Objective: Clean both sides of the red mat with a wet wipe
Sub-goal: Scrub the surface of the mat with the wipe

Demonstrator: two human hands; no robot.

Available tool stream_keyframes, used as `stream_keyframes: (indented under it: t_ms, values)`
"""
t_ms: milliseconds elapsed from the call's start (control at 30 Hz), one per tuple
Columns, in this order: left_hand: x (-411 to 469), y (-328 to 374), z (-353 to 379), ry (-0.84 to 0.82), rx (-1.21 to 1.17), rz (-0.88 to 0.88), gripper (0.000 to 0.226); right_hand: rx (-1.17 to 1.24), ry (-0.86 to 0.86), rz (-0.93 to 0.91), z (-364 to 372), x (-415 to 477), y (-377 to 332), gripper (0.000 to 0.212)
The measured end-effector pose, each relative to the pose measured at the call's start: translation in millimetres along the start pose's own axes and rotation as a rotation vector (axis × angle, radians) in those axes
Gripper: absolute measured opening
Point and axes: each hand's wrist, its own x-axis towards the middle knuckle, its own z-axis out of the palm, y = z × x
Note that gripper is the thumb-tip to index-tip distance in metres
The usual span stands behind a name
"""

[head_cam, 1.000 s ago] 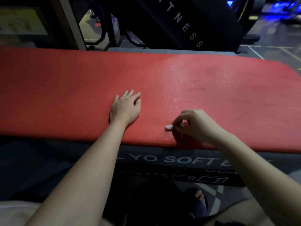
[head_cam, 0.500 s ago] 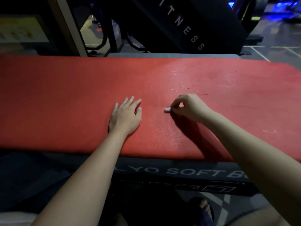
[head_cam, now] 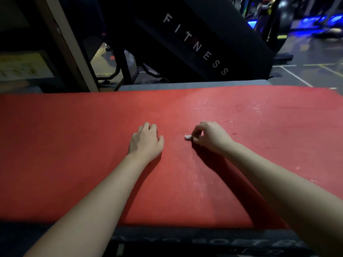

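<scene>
The red mat (head_cam: 74, 154) lies flat across a dark soft box and fills the middle of the view. My right hand (head_cam: 211, 138) pinches a small balled white wet wipe (head_cam: 187, 137) and presses it onto the mat near its middle. A damp, speckled streak runs from the wipe back toward the mat's near edge. My left hand (head_cam: 146, 140) rests palm down on the mat just left of the wipe, its fingers bent at the tips, holding nothing.
The mat sits on a dark soft box (head_cam: 185, 242) with pale lettering on its front. Behind it stands a black machine panel marked FITNESS (head_cam: 194, 47) and a slanted pale post (head_cam: 68, 47). Gym floor with painted lines (head_cam: 306, 75) lies at the far right.
My right hand has slid the wipe away from the near edge toward the mat's middle. My left fingers have curled from flat. The camera has moved closer over the mat.
</scene>
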Motion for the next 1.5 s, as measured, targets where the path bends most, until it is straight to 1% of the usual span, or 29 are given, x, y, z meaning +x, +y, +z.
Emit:
stream_keyframes:
  t_ms: [67, 133, 200, 300, 400, 433, 467, 600, 633, 667, 733, 800, 833, 900, 933, 1000, 1067, 1100, 1167, 1233, 1267, 1300, 1400, 1433, 1467, 1500]
  values:
    - [21.2, 0.4, 5.4, 0.011, -0.090, 0.021, 0.034, 0.032, -0.054, -0.035, -1.4, -6.6, 5.3, 0.012]
    - [39.7, -1.1, 11.6, 0.000, -0.165, 0.016, 0.049, 0.043, -0.144, -0.125, -7.2, -19.0, 9.4, 0.006]
    - [56.5, -4.3, 21.2, -0.047, -0.175, 0.019, 0.059, 0.071, -0.183, -0.195, -9.0, -19.4, 14.2, 0.005]
    - [72.7, -7.7, 41.2, -0.121, -0.129, 0.035, 0.061, 0.058, -0.109, -0.200, -0.9, 12.2, 27.5, 0.006]
    - [77.0, -9.2, 49.2, -0.153, -0.072, 0.048, 0.061, 0.002, 0.004, -0.108, 6.1, 51.1, 38.9, 0.015]
    - [75.7, -9.5, 49.4, -0.153, -0.061, 0.058, 0.060, 0.016, 0.014, -0.092, 5.8, 58.9, 42.1, 0.015]
    - [74.2, -9.2, 48.4, -0.149, -0.051, 0.071, 0.060, 0.035, 0.001, -0.096, 3.6, 62.9, 43.8, 0.012]
    - [73.6, -8.4, 48.4, -0.169, -0.006, 0.094, 0.057, 0.049, -0.205, -0.222, -11.8, 62.9, 45.6, 0.014]
    - [74.0, -8.7, 49.7, -0.168, 0.003, 0.091, 0.056, 0.053, -0.220, -0.238, -12.3, 67.6, 47.5, 0.014]
    - [74.5, -9.0, 50.7, -0.164, 0.007, 0.089, 0.056, 0.050, -0.196, -0.243, -10.5, 75.5, 50.2, 0.012]
    - [75.2, -9.9, 52.2, -0.157, 0.006, 0.086, 0.056, 0.013, -0.074, -0.229, -1.4, 99.6, 60.7, 0.009]
    - [75.7, -11.5, 52.6, -0.155, -0.002, 0.086, 0.056, -0.016, 0.044, -0.155, 5.5, 125.9, 71.6, 0.008]
    - [75.1, -11.8, 52.5, -0.157, -0.007, 0.084, 0.055, -0.001, 0.073, -0.109, 7.2, 136.6, 75.6, 0.008]
    - [74.9, -11.4, 51.9, -0.160, -0.008, 0.082, 0.055, 0.041, 0.065, -0.061, 7.1, 146.5, 78.8, 0.009]
    - [75.4, -11.2, 52.1, -0.164, -0.010, 0.078, 0.056, 0.057, 0.029, -0.068, 4.9, 144.7, 75.7, 0.011]
    - [77.4, -11.7, 52.8, -0.161, -0.007, 0.073, 0.057, 0.101, -0.087, -0.114, 2.1, 135.5, 64.1, 0.022]
    - [79.3, -11.6, 53.8, -0.148, -0.001, 0.070, 0.063, 0.132, -0.170, -0.146, 3.4, 134.1, 60.1, 0.023]
    - [79.4, -11.5, 54.3, -0.146, 0.002, 0.066, 0.065, 0.121, -0.156, -0.147, 4.7, 139.1, 60.3, 0.020]
    - [78.8, -10.5, 53.5, -0.150, 0.004, 0.065, 0.067, 0.043, -0.044, -0.144, 9.5, 156.6, 67.2, 0.011]
    - [77.2, -9.8, 51.8, -0.161, 0.002, 0.065, 0.067, -0.013, 0.056, -0.106, 13.3, 171.3, 72.2, 0.012]
    - [76.6, -9.7, 51.1, -0.163, 0.001, 0.066, 0.068, -0.016, 0.068, -0.096, 13.1, 175.2, 72.8, 0.011]
    - [76.3, -9.9, 50.5, -0.162, -0.001, 0.067, 0.069, -0.007, 0.042, -0.108, 11.5, 176.5, 72.3, 0.011]
    - [77.8, -9.9, 50.4, -0.159, -0.002, 0.068, 0.070, 0.039, -0.136, -0.204, 6.1, 170.5, 66.1, 0.022]
    - [78.5, -9.6, 50.7, -0.159, -0.002, 0.065, 0.069, 0.052, -0.156, -0.222, 7.1, 170.9, 65.6, 0.020]
    - [78.8, -9.4, 50.8, -0.162, -0.001, 0.063, 0.068, 0.051, -0.123, -0.226, 10.5, 174.8, 67.5, 0.016]
    - [78.8, -9.2, 50.4, -0.166, 0.001, 0.064, 0.067, 0.028, -0.047, -0.225, 14.6, 182.1, 72.6, 0.011]
